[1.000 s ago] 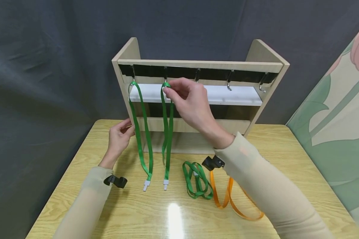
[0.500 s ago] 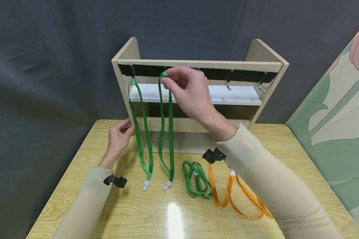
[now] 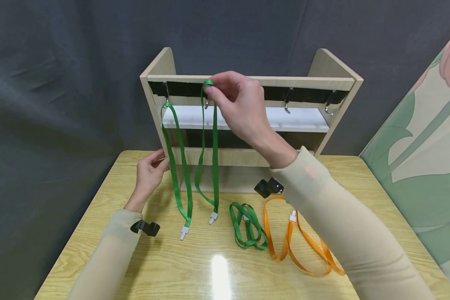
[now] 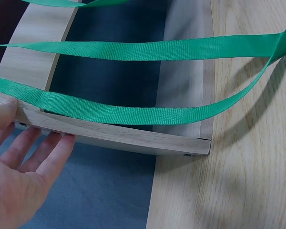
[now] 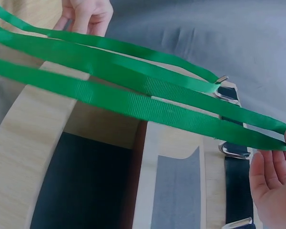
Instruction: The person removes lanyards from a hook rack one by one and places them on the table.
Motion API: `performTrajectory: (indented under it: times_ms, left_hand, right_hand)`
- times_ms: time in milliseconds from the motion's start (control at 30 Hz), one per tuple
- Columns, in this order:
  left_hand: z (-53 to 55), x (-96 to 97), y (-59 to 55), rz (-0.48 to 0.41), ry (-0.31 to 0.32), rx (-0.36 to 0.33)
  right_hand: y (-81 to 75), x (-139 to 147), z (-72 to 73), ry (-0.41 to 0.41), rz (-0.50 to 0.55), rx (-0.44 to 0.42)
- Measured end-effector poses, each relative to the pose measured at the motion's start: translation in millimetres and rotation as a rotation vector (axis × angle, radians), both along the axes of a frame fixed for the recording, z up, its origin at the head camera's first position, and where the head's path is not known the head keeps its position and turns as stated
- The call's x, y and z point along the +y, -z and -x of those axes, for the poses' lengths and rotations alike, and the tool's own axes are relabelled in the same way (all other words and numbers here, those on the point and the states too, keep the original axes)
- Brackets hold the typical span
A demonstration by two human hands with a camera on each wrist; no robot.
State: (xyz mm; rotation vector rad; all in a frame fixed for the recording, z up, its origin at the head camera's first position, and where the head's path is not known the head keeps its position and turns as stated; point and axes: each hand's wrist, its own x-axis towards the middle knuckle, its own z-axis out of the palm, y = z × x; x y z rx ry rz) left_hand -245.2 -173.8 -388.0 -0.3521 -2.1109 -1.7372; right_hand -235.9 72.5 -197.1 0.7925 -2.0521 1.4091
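My right hand [image 3: 243,104] pinches the top loop of a green lanyard [image 3: 215,166] between thumb and fingers, at the front of a wooden rack [image 3: 247,80]. Below the pinched loop shows the second hook [image 3: 206,104], with the strap hanging in front of it and a white clip [image 3: 213,218] at its lower end. Another green lanyard [image 3: 187,183] hangs from the leftmost hook [image 3: 167,100]. Low on the rack's left side, my left hand [image 3: 148,173] grips the side panel [image 4: 119,136], thumb on one face and fingers on the other.
On the table [image 3: 165,275] lie a coiled green lanyard [image 3: 238,233] and, right of it, an orange lanyard [image 3: 289,237] partly under my right forearm. Bare hooks [image 3: 286,107] show at the rack's right. A dark curtain [image 3: 247,33] stands behind.
My right hand has risen with the second green lanyard; its loop went from level with the second hook to above it, and its clip swung and lifted. The left hand stays put.
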Motion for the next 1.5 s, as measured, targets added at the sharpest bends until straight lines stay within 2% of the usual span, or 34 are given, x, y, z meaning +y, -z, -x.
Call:
performTrajectory:
  times_ms: [133, 300, 567, 733, 1167, 1500]
  left_hand:
    - [0.2, 0.0, -0.3, 0.004, 0.0, 0.001]
    - [0.2, -0.1, -0.8, 0.011, -0.003, 0.0]
    - [0.6, 0.3, -1.6, 0.019, -0.012, -0.008]
    - [0.9, 0.1, -1.7, 0.024, -0.014, -0.008]
    - [0.6, 1.1, -1.8, 0.028, -0.028, -0.008]
    - [1.0, 1.9, -2.6, 0.018, -0.019, -0.013]
  right_hand:
    - [-4.1, 1, 0.1, -0.036, 0.048, 0.044]
    - [-7.9, 2, -5.4, -0.058, 0.076, 0.041]
    - [7.2, 2, -14.3, -0.049, 0.017, 0.05]
    - [12.8, -3, -22.6, -0.095, 0.01, 0.042]
    - [12.5, -15, -44.7, -0.235, -0.001, 0.07]
    - [25.8, -11, -51.8, -0.205, -0.052, 0.039]
